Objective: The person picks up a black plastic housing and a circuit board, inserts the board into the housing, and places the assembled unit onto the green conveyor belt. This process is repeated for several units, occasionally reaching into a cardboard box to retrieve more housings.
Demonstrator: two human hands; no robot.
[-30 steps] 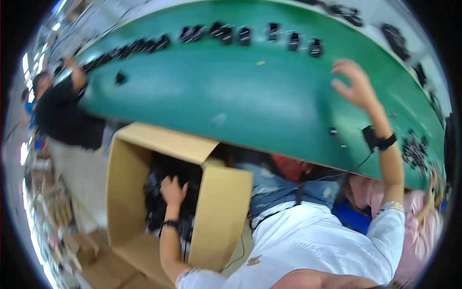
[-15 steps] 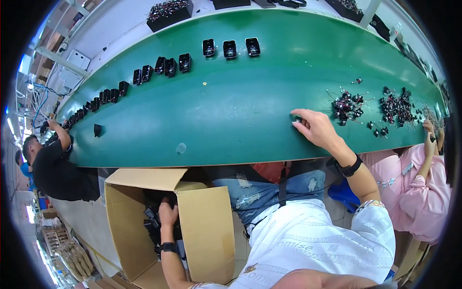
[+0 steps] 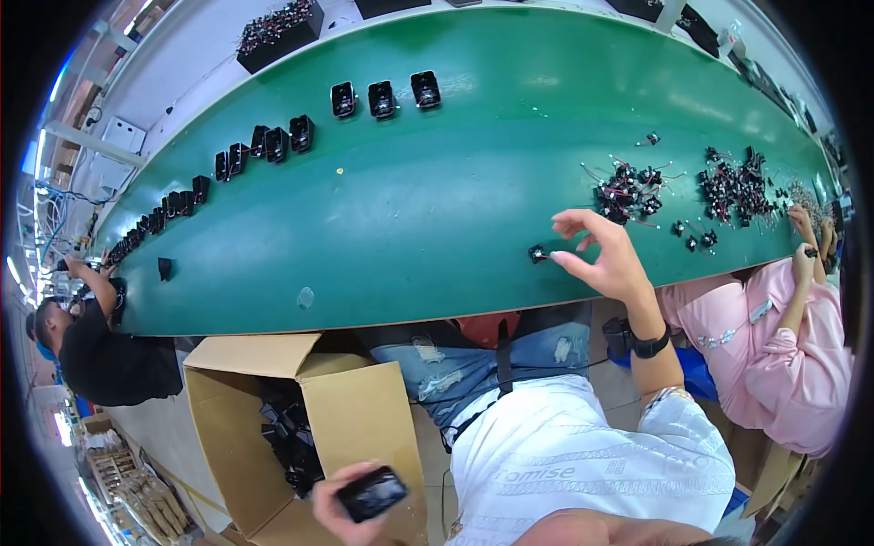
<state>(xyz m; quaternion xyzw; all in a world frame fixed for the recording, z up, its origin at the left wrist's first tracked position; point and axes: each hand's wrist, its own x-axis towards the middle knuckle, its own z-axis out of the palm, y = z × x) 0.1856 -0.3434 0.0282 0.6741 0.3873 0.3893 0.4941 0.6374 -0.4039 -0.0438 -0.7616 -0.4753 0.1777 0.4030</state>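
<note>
Step in hand appears to be gathering parts. Left hand [image 3: 335, 511]: fingers pinch a black case [image 3: 371, 494] by the carton [image 3: 360, 419], long axis slanting up rightward, face seemingly upward, though blurred. Right hand [image 3: 603, 257]: fingers spread beside a wired component [image 3: 536, 254] on the tabletop [image 3: 419, 218]; next move likely calls for pinching it.

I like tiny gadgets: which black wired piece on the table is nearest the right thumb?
The lone piece left of the right hand; the other pieces lie farther right, heaped or scattered.
</note>
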